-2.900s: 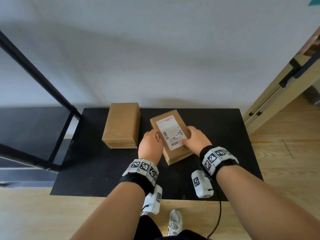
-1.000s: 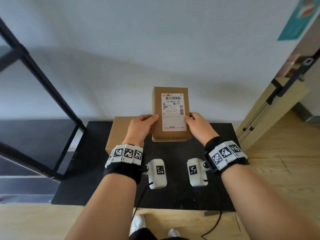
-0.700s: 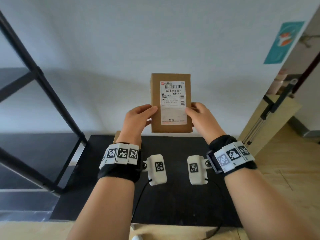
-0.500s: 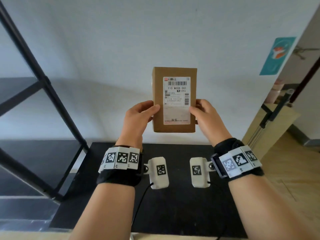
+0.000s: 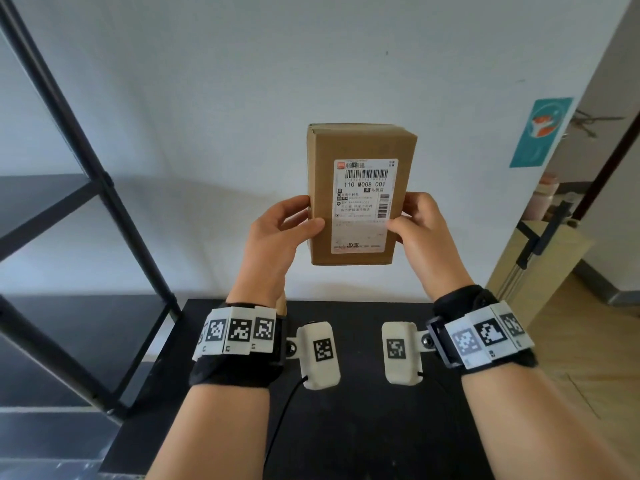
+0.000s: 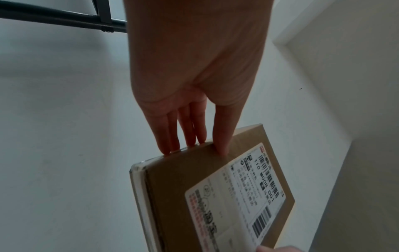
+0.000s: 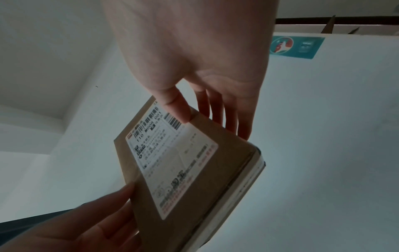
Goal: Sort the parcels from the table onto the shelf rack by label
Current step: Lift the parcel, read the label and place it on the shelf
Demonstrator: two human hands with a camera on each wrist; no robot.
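Head view: parcel (image 5: 360,195), brown cardboard, held upright in the air above the far edge of the black table (image 5: 363,427), label face toward the camera. Left hand (image 5: 277,237) clamped on the left edge, thumb on the front face, fingers behind. Right hand (image 5: 420,230) clamped on the right edge, thumb tip on the label's margin, fingers behind. Shelf rack (image 5: 86,209) at left, black frame and dark shelves, well apart from the parcel.

Left wrist view: fingers (image 6: 185,133) laid along the parcel's edge, thumb on the brown face beside the label (image 6: 241,192).

Right wrist view: thumb overlapping a corner of the label (image 7: 172,162) near the side barcode.

Risks, as judged:
- Edge-only pinch from both sides; slip or twist likely if either hand lets go before the other takes a fuller hold.
- Right thumb over the label margin; possible misreading, hence wrong shelf.
- Swing to the left past the rack's upright and diagonal bars; corner knock possible.

Legible writing: "110 M008 001" under the top barcode; second barcode vertical at right; small red logo top left; Chinese text in several lines, too small to read with certainty. Teal poster (image 5: 540,131) on the far right wall, wording unreadable.
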